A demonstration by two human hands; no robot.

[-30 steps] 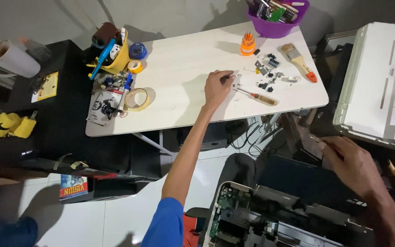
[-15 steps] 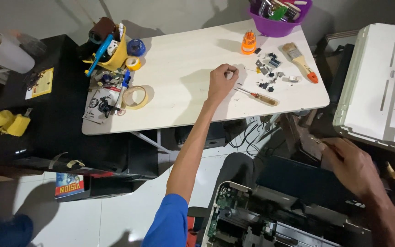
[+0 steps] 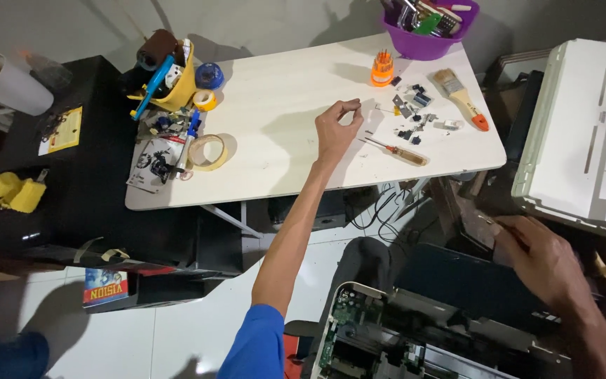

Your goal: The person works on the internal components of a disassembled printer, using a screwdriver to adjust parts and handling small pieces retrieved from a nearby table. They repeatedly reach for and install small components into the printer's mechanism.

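A small repair workshop, likely set up at home: a white counter (image 3: 282, 133) carries a screwdriver (image 3: 395, 149), scattered small parts (image 3: 412, 112), a paintbrush (image 3: 460, 97), tape rolls (image 3: 206, 151) and a purple tub of tools (image 3: 429, 43). An opened printer (image 3: 415, 337) with a bare circuit board sits on the tiled floor (image 3: 170, 330).

Single head camera, high above, looking steeply down — table (image 3: 296, 84) beyond
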